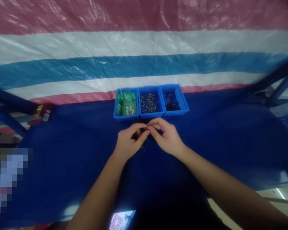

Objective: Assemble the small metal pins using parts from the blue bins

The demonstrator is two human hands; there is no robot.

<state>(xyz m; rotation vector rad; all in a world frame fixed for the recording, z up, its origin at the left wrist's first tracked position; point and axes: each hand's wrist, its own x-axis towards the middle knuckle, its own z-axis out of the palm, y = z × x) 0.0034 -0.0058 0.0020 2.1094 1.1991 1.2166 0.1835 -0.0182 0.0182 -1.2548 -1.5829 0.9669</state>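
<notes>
My left hand (129,142) and my right hand (166,137) meet over the blue table (62,153), fingertips pinched together on a tiny part I cannot make out. A few small dark pins (144,147) lie on the table under my left hand. Just beyond my hands stand three blue bins side by side: the left bin (117,113) holds green and white pieces, the middle bin (159,101) holds small metal pins, the right bin (183,101) holds black parts.
A striped red, white and blue tarp (144,60) hangs behind the table. A small red box (42,113) lies at the table's left edge. Blue frame bars (278,83) rise at the right. A card with a QR code (121,220) sits at the near edge.
</notes>
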